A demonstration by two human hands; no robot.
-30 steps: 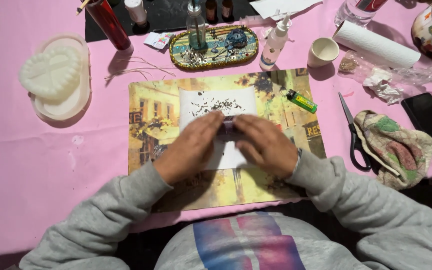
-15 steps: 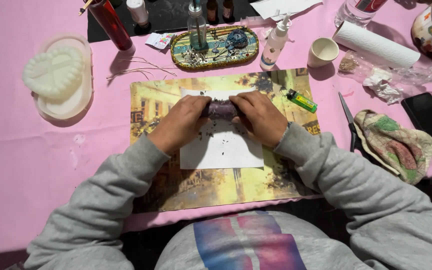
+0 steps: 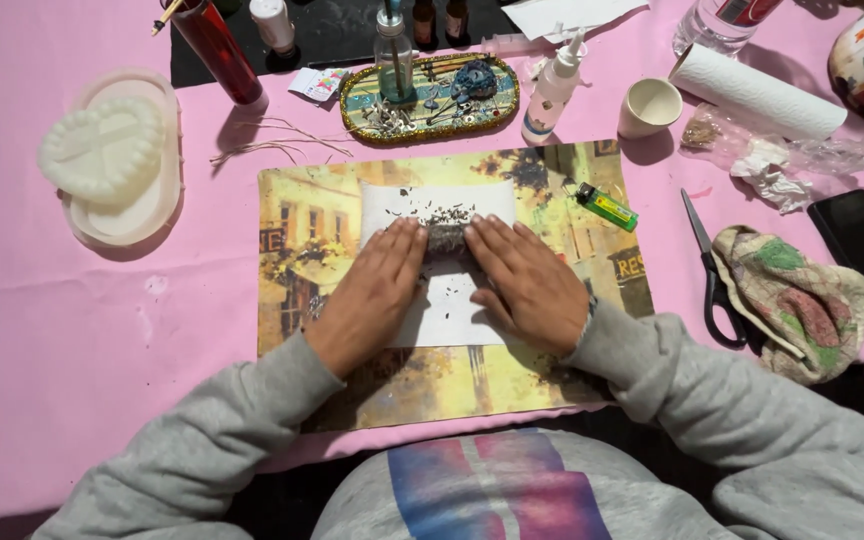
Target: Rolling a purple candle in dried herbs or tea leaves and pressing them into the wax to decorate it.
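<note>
Pink cloth is covering the bench (image 3: pixel 72 330), and on the printed placemat (image 3: pixel 302 230) you are pressing both flat, open palms on a white paper sheet (image 3: pixel 447 305), the left hand (image 3: pixel 372 295) and right hand (image 3: pixel 527 285) flanking a grey bundle of dried herbs (image 3: pixel 444 238). Loose flakes are lying beyond the bundle, so the rolling looks partly done, with tying left; half a second ago your fingers were curled over it, nearer the placemat's far edge.

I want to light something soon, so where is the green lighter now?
In the head view, the green lighter lies on the picture placemat, near its upper right corner, beyond the right hand and left of the scissors.
</note>
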